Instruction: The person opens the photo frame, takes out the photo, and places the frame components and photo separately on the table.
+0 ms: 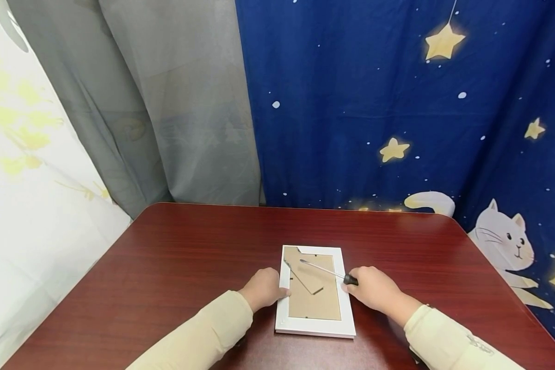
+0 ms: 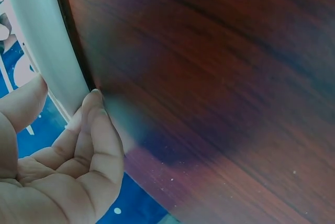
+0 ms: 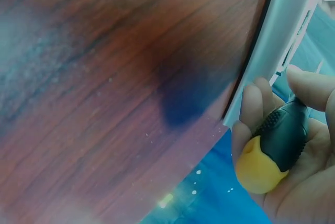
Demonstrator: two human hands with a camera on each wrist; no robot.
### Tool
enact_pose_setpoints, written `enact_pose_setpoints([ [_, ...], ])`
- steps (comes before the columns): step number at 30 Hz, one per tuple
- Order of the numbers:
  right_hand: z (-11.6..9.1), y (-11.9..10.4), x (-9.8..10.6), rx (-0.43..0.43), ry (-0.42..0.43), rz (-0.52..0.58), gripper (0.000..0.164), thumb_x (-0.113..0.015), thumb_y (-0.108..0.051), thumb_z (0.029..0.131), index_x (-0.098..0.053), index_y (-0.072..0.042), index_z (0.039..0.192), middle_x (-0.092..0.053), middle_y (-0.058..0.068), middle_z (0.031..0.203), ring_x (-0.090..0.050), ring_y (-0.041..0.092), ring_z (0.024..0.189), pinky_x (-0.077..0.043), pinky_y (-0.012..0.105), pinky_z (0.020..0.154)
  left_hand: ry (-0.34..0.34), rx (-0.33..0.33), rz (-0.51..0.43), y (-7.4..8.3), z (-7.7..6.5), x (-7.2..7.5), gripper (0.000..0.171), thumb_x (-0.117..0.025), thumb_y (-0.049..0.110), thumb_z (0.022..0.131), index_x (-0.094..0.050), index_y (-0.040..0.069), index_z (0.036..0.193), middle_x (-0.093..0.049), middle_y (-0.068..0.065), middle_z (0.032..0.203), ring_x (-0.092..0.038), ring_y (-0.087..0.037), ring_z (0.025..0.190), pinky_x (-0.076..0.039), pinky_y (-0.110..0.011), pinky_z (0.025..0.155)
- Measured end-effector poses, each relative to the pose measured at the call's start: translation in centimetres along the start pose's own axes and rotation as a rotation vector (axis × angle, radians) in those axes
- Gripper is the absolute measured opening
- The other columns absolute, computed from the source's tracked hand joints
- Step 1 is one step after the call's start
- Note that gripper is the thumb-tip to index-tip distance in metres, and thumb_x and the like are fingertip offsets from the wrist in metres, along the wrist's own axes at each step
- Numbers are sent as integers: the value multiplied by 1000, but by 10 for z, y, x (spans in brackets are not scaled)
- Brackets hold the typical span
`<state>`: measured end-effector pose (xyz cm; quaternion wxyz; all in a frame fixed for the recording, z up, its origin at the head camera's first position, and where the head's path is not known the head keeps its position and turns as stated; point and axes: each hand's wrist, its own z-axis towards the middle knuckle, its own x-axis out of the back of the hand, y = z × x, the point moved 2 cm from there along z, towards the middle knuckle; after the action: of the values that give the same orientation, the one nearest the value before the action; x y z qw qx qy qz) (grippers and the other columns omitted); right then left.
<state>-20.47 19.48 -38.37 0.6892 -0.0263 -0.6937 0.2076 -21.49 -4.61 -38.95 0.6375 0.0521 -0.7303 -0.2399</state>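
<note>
A white picture frame (image 1: pixel 315 327) lies back side up on the table, its brown backing board (image 1: pixel 305 307) and stand flap facing me. My left hand (image 1: pixel 264 289) grips the frame's left side, thumb over the top and fingertips at the lower edge, as the left wrist view shows. In my right hand (image 1: pixel 375 289) is a screwdriver (image 1: pixel 350 279); its shaft points left across the backing. The right wrist view shows its black and yellow handle (image 3: pixel 285 135) lying in the palm, with fingertips against the frame's right side.
The dark red wooden table (image 1: pixel 203 241) has rounded far corners. Behind it hang a grey curtain (image 1: pixel 199 113) and a blue curtain (image 1: pixel 333 103) with stars and a white cat. White patterned fabric (image 1: pixel 37 216) hangs at the left.
</note>
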Motion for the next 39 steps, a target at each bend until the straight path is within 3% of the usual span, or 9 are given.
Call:
enact_pose_setpoints([
  [6,-7,-4,5,10,20,-37,24,-74,-21,83,-56,-15,69,-45,-4,57,-40,14,57,-37,32,56,12,-7,-32,-3,1,0,34,-79,21,79,-52,4,65,-47,-2,59,-41,-15,57,-41,-29,55],
  [12,-12,-11,10,82,59,-119,34,-75,-20,82,-47,-18,63,-39,-6,53,-36,14,54,-34,32,52,7,0,-56,-2,1,3,34,-80,20,78,-52,4,65,-48,-2,59,-41,-15,57,-40,-28,55],
  [25,-16,-32,16,119,33,-265,34,-72,-15,80,-46,-16,59,-43,-3,53,-42,15,53,-40,40,49,-14,26,-68,-1,2,1,33,-79,20,79,-54,2,69,-49,-3,62,-43,-16,59,-42,-29,57],
  [34,-12,-38,16,153,42,-286,29,-67,-11,81,-49,-14,58,-46,1,53,-45,16,51,-45,44,48,-4,-4,-41,-7,8,-7,33,-81,21,78,-56,1,71,-51,-4,64,-44,-16,60,-44,-30,60],
  [39,-9,-35,15,141,30,-278,31,-67,-12,81,-46,-16,57,-44,-2,52,-42,16,52,-43,42,48,-17,-3,-61,-4,8,-2,33,-82,19,76,-56,0,72,-52,-6,65,-45,-18,62,-46,-33,64],
])
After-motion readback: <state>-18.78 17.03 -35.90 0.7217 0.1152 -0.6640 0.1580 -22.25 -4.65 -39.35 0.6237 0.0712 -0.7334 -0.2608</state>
